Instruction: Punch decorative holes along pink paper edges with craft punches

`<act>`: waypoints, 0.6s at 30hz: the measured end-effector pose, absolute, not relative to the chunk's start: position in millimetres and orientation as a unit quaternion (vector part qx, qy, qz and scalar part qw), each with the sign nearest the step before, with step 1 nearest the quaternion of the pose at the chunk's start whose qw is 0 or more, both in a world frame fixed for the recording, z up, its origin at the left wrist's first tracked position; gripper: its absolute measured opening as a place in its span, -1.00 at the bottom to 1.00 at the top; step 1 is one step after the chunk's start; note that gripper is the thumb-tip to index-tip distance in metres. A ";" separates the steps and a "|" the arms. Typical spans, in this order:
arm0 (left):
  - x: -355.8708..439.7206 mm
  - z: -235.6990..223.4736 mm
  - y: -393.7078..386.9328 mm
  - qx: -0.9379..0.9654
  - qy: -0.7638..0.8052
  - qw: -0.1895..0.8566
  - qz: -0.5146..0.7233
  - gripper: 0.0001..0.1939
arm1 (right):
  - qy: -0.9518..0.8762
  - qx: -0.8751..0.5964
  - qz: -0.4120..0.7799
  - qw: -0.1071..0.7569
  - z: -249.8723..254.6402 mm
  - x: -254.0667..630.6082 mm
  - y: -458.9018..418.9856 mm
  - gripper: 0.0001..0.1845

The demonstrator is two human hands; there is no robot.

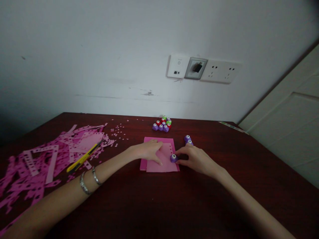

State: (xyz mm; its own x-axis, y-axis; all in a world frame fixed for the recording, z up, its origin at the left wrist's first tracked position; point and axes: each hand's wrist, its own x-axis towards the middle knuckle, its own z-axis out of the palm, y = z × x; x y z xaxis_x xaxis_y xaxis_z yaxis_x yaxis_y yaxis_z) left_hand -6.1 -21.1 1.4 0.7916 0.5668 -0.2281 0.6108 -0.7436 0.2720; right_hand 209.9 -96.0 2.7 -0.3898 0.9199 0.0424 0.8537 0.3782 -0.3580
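My left hand (pixel 151 151) lies with its fingers spread on a light pink sheet of paper (pixel 160 166), which rests on darker pink paper (pixel 161 139). Along the sheet's right side runs a short row of punched holes. Below those holes, at the right edge, sits a small purple craft punch (pixel 173 158) with a white top. My right hand (pixel 195 159) grips this punch from the right with thumb and fingers. Just beyond the right hand stand two more purple punches (pixel 187 138), one partly covered by the hand.
Pink paper strips and scraps (pixel 52 159) cover the table's left side, with a yellow utility knife (pixel 83 157) on them. Small punched bits (pixel 118 129) lie scattered nearby. Several purple, red and green punches (pixel 163 123) cluster near the wall. Sockets (pixel 220 71) are on the wall.
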 end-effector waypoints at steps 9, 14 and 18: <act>-9.1 6.6 -20.7 0.927 0.316 0.199 -0.036 -0.41 | -0.800 -0.547 0.194 0.153 15.9 212.8 -94.8 -0.70; -13.9 8.5 -12.5 0.922 0.324 0.207 0.050 -0.56 | -0.708 -0.604 0.336 0.145 24.9 216.3 -93.7 -0.61; -10.1 7.3 -10.0 0.915 0.320 0.237 0.071 -0.70 | -0.657 -0.613 0.431 0.082 23.2 210.0 -89.9 -0.53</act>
